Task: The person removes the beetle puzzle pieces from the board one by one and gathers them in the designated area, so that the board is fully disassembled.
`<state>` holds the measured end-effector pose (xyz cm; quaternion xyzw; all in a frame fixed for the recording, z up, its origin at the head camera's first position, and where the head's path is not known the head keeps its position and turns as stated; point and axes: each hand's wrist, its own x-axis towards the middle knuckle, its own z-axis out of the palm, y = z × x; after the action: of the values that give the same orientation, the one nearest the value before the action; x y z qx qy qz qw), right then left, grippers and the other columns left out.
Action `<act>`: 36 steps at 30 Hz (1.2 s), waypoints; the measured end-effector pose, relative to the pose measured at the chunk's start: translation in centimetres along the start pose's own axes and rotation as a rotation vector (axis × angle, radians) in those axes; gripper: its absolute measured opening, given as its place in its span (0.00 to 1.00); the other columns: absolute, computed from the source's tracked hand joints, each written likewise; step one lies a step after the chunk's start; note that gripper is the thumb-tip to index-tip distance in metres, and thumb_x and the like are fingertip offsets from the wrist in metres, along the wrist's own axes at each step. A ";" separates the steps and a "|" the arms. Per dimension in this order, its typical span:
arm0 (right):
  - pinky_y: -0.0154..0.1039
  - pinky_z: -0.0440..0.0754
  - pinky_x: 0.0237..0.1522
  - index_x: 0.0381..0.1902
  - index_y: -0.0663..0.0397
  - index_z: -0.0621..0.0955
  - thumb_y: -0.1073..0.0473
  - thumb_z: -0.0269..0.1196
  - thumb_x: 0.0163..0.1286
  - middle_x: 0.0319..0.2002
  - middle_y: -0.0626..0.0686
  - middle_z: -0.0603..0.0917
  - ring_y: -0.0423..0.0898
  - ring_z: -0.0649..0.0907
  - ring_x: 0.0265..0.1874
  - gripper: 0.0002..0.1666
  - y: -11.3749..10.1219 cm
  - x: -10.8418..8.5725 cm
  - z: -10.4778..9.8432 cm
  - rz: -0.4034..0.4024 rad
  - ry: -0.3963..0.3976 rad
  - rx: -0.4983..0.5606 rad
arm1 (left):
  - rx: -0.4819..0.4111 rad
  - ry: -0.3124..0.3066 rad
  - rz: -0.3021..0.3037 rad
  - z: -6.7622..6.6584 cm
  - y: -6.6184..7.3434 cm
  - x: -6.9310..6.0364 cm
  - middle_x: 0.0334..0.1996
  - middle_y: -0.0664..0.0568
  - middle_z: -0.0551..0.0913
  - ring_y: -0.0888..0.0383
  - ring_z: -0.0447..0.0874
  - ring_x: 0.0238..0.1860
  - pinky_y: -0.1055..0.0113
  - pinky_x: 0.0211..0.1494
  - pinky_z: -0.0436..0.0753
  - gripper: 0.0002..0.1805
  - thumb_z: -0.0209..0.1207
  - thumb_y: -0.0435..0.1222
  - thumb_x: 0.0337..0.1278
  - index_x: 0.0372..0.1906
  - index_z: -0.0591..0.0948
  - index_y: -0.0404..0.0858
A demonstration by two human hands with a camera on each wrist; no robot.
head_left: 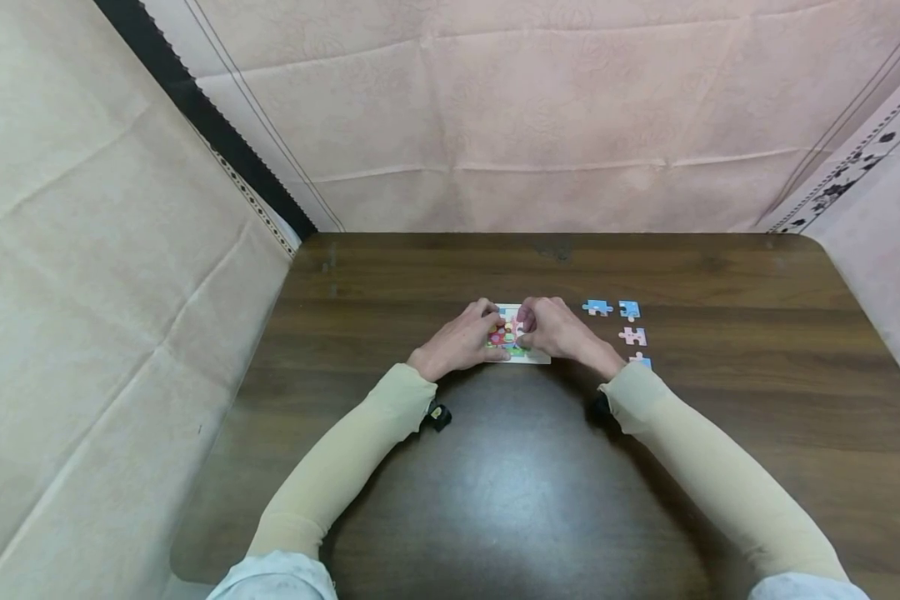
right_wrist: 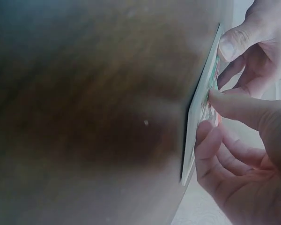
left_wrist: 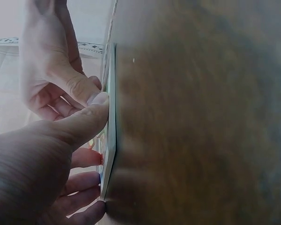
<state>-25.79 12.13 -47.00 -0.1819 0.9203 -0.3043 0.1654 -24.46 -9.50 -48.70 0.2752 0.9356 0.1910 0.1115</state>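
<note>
A small white-bordered puzzle board with a colourful picture lies on the table between both hands. The left hand rests on its left part; in the left wrist view the thumb of the left hand touches the near border and its fingers spread along the board. The right hand is over the right part. In the right wrist view, thumb and forefinger of the right hand pinch a small piece at the board's surface; fingers partly cover it.
Right of the board, loose puzzle pieces lie on the brown table: a blue one, another blue one, a pink one, and one partly behind the right wrist. Pale cloth hangs beyond the table.
</note>
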 end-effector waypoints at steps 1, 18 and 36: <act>0.49 0.88 0.52 0.55 0.62 0.84 0.64 0.74 0.72 0.47 0.61 0.90 0.53 0.87 0.43 0.17 0.0 -0.1 0.0 -0.002 0.005 0.005 | -0.002 0.000 0.000 0.0 0.0 0.0 0.72 0.44 0.72 0.50 0.74 0.67 0.56 0.70 0.84 0.35 0.72 0.53 0.69 0.72 0.80 0.37; 0.46 0.91 0.44 0.54 0.67 0.88 0.65 0.75 0.68 0.45 0.63 0.92 0.52 0.89 0.38 0.18 0.0 -0.7 0.0 -0.092 0.092 -0.066 | -0.031 -0.018 -0.026 0.0 0.2 0.3 0.72 0.45 0.72 0.51 0.73 0.67 0.55 0.71 0.83 0.36 0.72 0.53 0.69 0.73 0.80 0.39; 0.51 0.87 0.51 0.55 0.68 0.87 0.65 0.74 0.70 0.44 0.63 0.90 0.53 0.86 0.41 0.18 3.3 -3.6 -2.4 -0.017 0.140 -0.044 | -0.009 -0.014 -0.036 -0.1 0.1 0.0 0.75 0.44 0.71 0.50 0.73 0.69 0.53 0.72 0.81 0.36 0.72 0.53 0.69 0.74 0.79 0.39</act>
<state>-24.43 17.37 -46.51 -0.1713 0.9345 -0.2976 0.0938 -24.51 -9.47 -48.57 0.2592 0.9387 0.1914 0.1226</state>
